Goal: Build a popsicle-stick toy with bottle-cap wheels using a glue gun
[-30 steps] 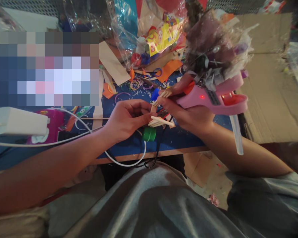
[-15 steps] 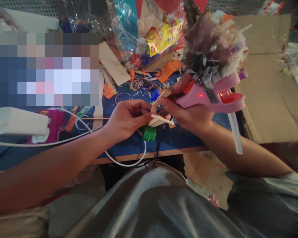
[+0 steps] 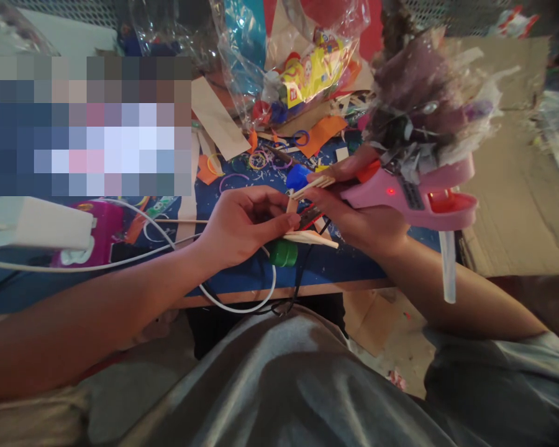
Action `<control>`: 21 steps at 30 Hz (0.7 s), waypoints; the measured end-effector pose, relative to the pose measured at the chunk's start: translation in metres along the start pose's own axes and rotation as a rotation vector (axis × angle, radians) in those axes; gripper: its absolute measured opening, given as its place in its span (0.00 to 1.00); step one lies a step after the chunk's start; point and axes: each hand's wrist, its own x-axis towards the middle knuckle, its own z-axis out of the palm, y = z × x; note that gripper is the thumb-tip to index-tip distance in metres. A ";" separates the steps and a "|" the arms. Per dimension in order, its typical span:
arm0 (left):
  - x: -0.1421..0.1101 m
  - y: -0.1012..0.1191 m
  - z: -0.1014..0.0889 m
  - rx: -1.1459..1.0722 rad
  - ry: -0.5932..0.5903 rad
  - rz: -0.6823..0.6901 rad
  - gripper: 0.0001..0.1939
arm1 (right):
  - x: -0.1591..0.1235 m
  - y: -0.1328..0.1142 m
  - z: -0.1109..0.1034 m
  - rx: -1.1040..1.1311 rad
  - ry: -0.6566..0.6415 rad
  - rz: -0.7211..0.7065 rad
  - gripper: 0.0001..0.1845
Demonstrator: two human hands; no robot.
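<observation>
My left hand [image 3: 246, 223] is closed on a small frame of pale wooden sticks [image 3: 310, 238], pinched between thumb and fingers. A blue bottle cap [image 3: 298, 177] lies at the frame's far side and a green bottle cap [image 3: 284, 253] at its near side; whether they are attached I cannot tell. Wrapped round a pink hot glue gun [image 3: 382, 194] is my right hand [image 3: 370, 223], whose thumb and fingertip also touch the upper sticks of the frame. A red light glows on the gun, and a translucent glue stick [image 3: 448, 267] hangs near its back end.
A crumpled purple-grey plastic bundle [image 3: 423, 112] rises behind the glue gun. Rubber bands [image 3: 258, 160], orange scraps [image 3: 323, 133] and cardboard strips [image 3: 220, 118] litter the blue table [image 3: 242, 279]. At left, a white charger [image 3: 51, 230] and cables sit by a magenta socket [image 3: 106, 233]. Cardboard [image 3: 517, 217] lies right.
The stick frame has tilted, so its sticks now appear more edge-on. My right hand and the glue gun have shifted slightly right and down in view; both hands keep their hold.
</observation>
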 end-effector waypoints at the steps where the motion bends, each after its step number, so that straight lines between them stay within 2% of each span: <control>1: 0.000 0.000 -0.001 0.012 0.002 0.019 0.23 | -0.001 0.000 -0.001 -0.021 -0.006 -0.029 0.11; 7: -0.005 -0.007 -0.004 0.123 0.031 0.164 0.19 | -0.003 0.000 -0.005 -0.027 -0.005 -0.095 0.07; 12: -0.012 -0.007 -0.005 0.314 0.076 0.245 0.13 | -0.005 -0.003 -0.001 0.026 0.058 -0.086 0.11; 16: -0.015 -0.006 -0.006 0.350 0.068 0.268 0.11 | -0.005 -0.003 -0.002 -0.077 0.107 -0.103 0.11; 21: -0.017 -0.006 -0.007 0.447 0.085 0.325 0.11 | -0.009 0.011 -0.012 -0.178 0.124 -0.144 0.10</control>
